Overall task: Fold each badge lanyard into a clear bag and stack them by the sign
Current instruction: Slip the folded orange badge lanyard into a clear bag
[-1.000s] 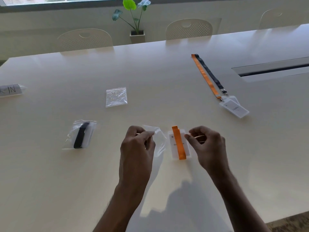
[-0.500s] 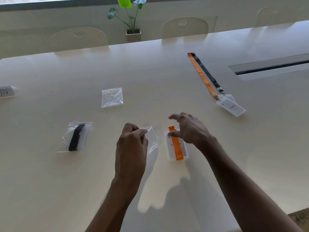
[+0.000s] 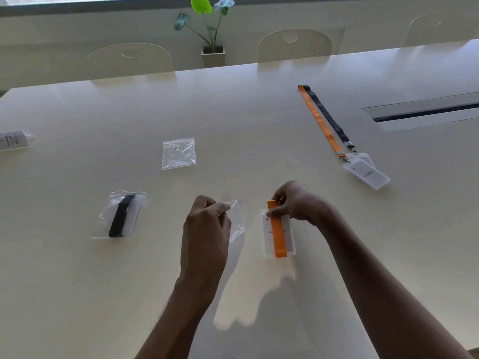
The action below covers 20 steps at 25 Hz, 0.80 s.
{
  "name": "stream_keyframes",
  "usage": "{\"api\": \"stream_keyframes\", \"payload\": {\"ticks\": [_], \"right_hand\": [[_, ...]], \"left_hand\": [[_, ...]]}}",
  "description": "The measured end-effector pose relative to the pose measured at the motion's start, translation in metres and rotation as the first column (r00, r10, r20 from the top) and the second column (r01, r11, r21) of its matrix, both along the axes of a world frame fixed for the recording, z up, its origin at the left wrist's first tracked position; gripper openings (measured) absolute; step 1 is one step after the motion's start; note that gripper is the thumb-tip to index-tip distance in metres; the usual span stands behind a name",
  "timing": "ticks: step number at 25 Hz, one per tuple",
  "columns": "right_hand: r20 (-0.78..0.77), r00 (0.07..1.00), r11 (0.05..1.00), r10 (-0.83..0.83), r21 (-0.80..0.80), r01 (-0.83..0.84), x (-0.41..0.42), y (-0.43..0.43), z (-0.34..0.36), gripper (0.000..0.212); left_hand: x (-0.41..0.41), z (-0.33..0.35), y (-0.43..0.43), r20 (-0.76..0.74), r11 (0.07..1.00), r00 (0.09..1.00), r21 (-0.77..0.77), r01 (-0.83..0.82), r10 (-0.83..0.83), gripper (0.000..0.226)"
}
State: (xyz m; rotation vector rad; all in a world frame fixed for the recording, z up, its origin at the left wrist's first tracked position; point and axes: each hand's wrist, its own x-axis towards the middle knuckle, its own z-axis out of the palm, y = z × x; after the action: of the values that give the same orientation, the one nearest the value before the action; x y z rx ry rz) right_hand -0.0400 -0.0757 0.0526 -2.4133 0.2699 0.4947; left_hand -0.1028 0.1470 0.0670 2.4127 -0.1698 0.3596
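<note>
My left hand pinches an empty clear bag by its top edge, just above the table. My right hand grips the far end of a folded orange lanyard, which lies across its white badge on the table. A filled bag with a folded black lanyard lies to the left. At the far left edge stands the paper sign, only partly in view. An orange lanyard and a black one, both unfolded, lie with their badges at the right.
A flat pile of spare clear bags lies in the middle of the white table. A cable slot is set into the table at the right. Chairs and a potted plant stand behind the far edge.
My right hand let go of the bag's other side, reached over the folded orange lanyard and closed on its far end. My left hand kept hold of the bag.
</note>
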Motion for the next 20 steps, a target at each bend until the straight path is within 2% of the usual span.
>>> {"api": "stream_keyframes", "payload": {"ticks": [3,5,8,10,13,20], "right_hand": [[0.001,0.994,0.971,-0.113,0.213,0.11,-0.012,-0.009,0.011,0.033],[0.07,0.97,0.911,-0.234,0.363,0.194,-0.025,-0.013,0.021,0.025],[0.235,0.845,0.773,-0.48,0.569,0.28,-0.051,-0.009,0.038,0.017],[0.292,0.749,0.691,-0.595,0.662,0.291,-0.066,-0.001,0.046,0.018],[0.366,0.641,0.665,-0.675,0.677,0.314,-0.081,0.016,0.044,0.019],[0.599,0.453,0.75,-0.66,0.561,0.35,-0.095,0.047,0.026,0.019]], "left_hand": [[0.005,-0.003,-0.002,-0.008,1.0,1.0,0.004,-0.002,0.002,0.021],[0.009,-0.006,-0.005,-0.015,1.0,1.0,-0.003,-0.007,0.007,0.019],[0.016,-0.009,-0.013,-0.026,0.999,0.999,-0.03,-0.026,0.025,0.018],[0.02,-0.011,-0.02,-0.036,0.998,0.998,-0.041,-0.051,0.049,0.019],[0.024,-0.013,-0.03,-0.036,0.997,0.997,-0.047,-0.067,0.065,0.019],[0.025,-0.009,-0.043,-0.001,0.995,0.999,-0.091,-0.048,0.048,0.016]]}}
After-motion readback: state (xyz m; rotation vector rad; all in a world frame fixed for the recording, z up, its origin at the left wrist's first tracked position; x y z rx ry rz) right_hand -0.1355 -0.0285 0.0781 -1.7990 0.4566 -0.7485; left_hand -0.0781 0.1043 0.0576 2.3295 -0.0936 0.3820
